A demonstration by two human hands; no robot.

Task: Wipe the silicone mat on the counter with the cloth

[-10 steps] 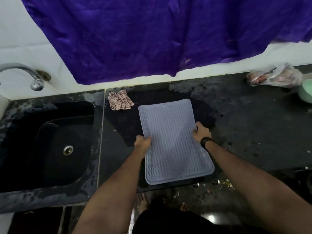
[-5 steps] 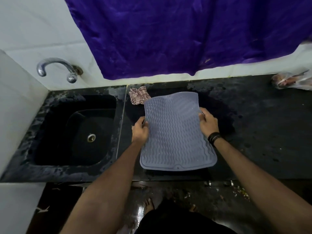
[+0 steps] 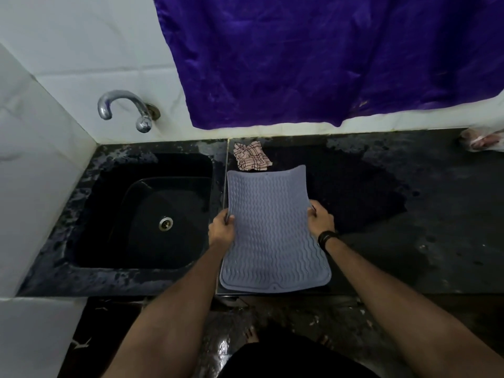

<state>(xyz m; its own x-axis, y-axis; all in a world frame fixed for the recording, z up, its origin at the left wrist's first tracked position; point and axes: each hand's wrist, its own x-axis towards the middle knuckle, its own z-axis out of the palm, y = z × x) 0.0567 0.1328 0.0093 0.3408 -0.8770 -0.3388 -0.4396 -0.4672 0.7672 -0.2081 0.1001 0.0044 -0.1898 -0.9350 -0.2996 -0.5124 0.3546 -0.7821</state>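
Gripping the grey mat (image 3: 271, 230) by its long sides, the left hand (image 3: 221, 232) and right hand (image 3: 321, 220) curl their fingers (image 3: 228, 216) shut around its edges, beside the sink (image 3: 148, 211). A checked cloth (image 3: 251, 156) lies crumpled by the counter's (image 3: 425, 214) back edge, just beyond the mat.

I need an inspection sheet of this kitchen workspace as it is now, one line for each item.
Surface: dark stone counter, patchy, with a darker, possibly wet area beside the mat.
Job's things: grey silicone mat, far end curled up; checked cloth crumpled behind it, untouched.
Clutter: plastic bag at far right.
Grippers: left hand and right hand grip the mat's side edges.
Cables: nothing seen.
Surroundings: black sink, tap, purple curtain, white tiles.
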